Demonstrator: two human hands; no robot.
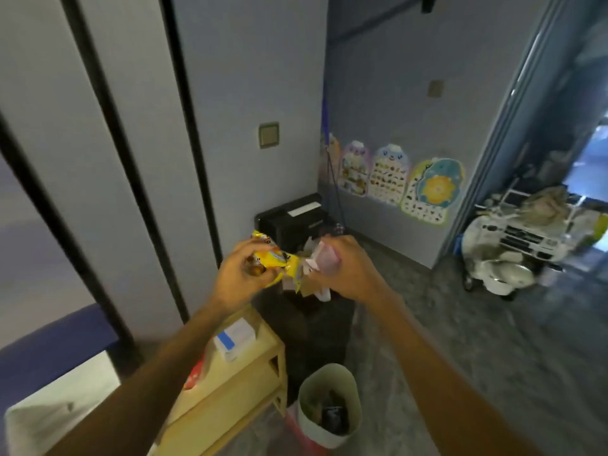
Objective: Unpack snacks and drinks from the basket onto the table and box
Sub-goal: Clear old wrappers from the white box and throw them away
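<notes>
Both my hands are raised in front of me, close together. My left hand [241,274] grips a yellow snack packet [278,260] with a brown picture on it. My right hand [345,268] holds a pale pink packet [324,258], with bits of white wrapper hanging below it. The two packets nearly touch. Below my left arm stands a light wooden table [250,366] with a white and blue box [235,337] and something red [194,373] on it. No basket is in view.
A pale green bin [329,403] with rubbish stands on the floor right of the table. A black unit [292,222] sits in the corner behind my hands. A white ride-on toy car [513,245] stands at the doorway on the right. Wall posters [394,182] hang low.
</notes>
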